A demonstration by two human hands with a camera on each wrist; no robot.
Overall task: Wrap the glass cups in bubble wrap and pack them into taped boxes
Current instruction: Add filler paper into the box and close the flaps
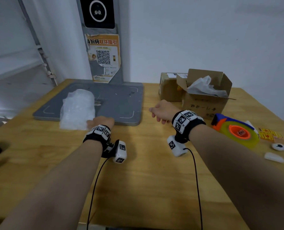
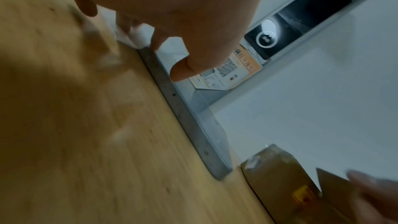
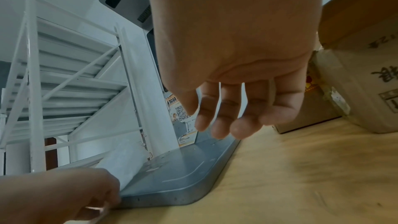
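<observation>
A crumpled pile of bubble wrap (image 1: 76, 108) lies half on the grey scale platform (image 1: 119, 100) and half on the wooden table. My left hand (image 1: 94, 122) is at its near right corner, fingers curled on the wrap's edge; the right wrist view shows that hand (image 3: 86, 198) pinching the wrap (image 3: 122, 163). In the left wrist view the left hand's fingers (image 2: 155, 48) point down onto the white wrap (image 2: 135, 38). My right hand (image 1: 156, 112) hovers over the table beside the platform, fingers relaxed (image 3: 226, 125), holding nothing. No glass cup is in sight.
An open cardboard box (image 1: 204, 105) with white paper inside stands at the back right, a closed box (image 1: 168, 87) just left of it. A tape dispenser (image 1: 234, 130), yellow stickers (image 1: 269, 135) and small white items lie at the right edge. A kiosk post rises behind the platform.
</observation>
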